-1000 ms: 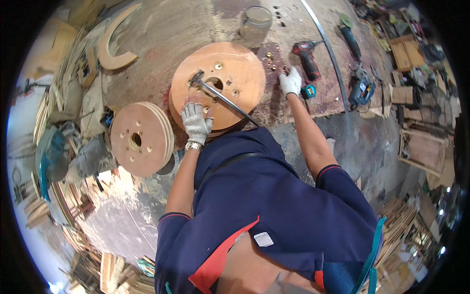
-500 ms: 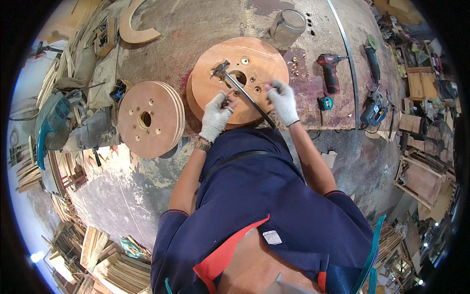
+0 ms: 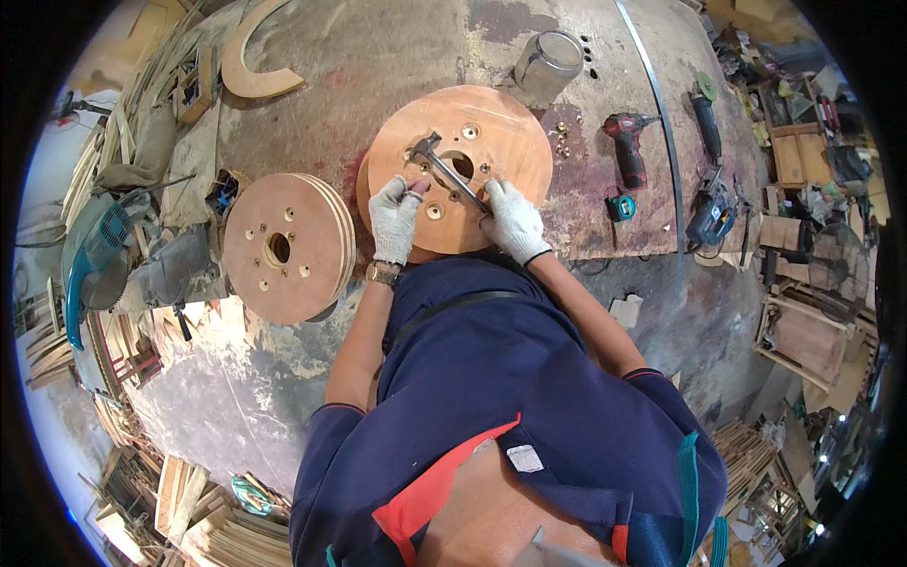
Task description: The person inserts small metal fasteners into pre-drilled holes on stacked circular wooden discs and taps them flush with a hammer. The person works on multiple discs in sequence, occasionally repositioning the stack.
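Note:
A round plywood disc (image 3: 515, 123) with a central hole and several small drilled holes lies on the workbench in front of me, on top of another round piece. Across it slants a claw hammer (image 3: 452, 170), its head near the disc's centre hole. My right hand (image 3: 515, 224), in a white knit glove, closes around the hammer's handle near its lower end. My left hand (image 3: 392, 224), gloved too with bare fingertips, is at the disc's left edge, thumb and fingers pinched together. Whatever they hold, if anything, is too small to make out.
Left stands a stack of similar discs (image 3: 274, 213); farther left, a teal circular saw (image 3: 99, 246). To the right lie small brass-coloured fittings (image 3: 562, 140), a red drill (image 3: 627, 151), a tape measure (image 3: 621, 208), a jigsaw (image 3: 713, 217) and an angle grinder (image 3: 707, 123). A clear jar (image 3: 548, 64) stands behind.
My right hand has moved left and down onto the hammer's handle and closed on it. My left hand has shifted slightly left, away from the hammer. The view has tilted a little.

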Demonstrator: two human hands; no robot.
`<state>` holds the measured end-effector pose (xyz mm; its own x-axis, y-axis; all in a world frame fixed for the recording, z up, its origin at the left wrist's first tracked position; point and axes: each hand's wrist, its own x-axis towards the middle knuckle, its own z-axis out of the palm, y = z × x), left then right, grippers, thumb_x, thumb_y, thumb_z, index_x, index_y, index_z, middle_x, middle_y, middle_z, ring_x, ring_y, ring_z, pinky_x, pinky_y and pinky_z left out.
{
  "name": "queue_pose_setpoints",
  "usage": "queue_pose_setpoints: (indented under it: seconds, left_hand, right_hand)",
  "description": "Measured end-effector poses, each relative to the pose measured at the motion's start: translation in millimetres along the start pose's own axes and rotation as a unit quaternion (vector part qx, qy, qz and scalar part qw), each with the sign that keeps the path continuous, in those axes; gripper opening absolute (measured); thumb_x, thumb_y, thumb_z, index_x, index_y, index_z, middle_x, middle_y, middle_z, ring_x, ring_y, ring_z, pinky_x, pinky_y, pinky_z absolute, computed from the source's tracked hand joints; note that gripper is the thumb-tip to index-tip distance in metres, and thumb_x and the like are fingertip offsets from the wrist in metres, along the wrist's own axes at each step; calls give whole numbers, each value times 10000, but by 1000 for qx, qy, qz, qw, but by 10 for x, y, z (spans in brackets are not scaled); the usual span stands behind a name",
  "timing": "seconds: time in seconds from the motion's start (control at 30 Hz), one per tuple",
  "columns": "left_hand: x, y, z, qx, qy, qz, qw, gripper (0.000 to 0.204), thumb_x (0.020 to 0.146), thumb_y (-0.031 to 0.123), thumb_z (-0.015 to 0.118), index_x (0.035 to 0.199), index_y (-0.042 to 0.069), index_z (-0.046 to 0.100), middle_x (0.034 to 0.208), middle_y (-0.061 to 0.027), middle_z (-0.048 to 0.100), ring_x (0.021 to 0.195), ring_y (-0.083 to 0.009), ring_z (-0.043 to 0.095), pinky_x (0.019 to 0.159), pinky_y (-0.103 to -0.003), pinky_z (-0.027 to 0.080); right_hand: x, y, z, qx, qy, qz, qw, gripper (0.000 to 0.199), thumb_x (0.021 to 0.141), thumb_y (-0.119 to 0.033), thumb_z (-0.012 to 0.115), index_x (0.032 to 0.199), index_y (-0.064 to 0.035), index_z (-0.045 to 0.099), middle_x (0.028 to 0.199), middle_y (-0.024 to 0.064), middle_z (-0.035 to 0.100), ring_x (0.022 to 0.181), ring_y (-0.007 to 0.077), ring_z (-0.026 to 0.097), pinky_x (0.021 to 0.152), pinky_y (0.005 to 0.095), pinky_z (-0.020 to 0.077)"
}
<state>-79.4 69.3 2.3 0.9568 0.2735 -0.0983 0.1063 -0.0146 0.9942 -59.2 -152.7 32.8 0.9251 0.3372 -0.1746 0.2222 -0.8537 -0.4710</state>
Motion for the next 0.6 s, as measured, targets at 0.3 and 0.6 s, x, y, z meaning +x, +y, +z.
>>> queue_pose_setpoints:
  seconds: [0.3, 0.6]
  left_hand:
    - [223, 159, -23, 28, 46, -22, 998, 197, 919, 81, 759, 1080, -33, 755, 915, 5, 730, 787, -38, 581, 706, -199, 471]
    - [192, 105, 121, -14, 78, -3, 997, 172, 920, 75, 748, 1044, -45, 751, 881, -13, 713, 786, -53, 587, 710, -211, 468]
  right_hand:
    - [70, 238, -160, 79, 61, 70, 993, 238, 863, -182, 624, 1074, -73, 614, 860, 219, 707, 876, 437, 688, 750, 519, 543]
    - [29, 60, 88, -17, -13, 37, 999, 273, 910, -270, 667, 1065, -78, 550, 906, 227, 698, 831, 456, 676, 702, 544, 522]
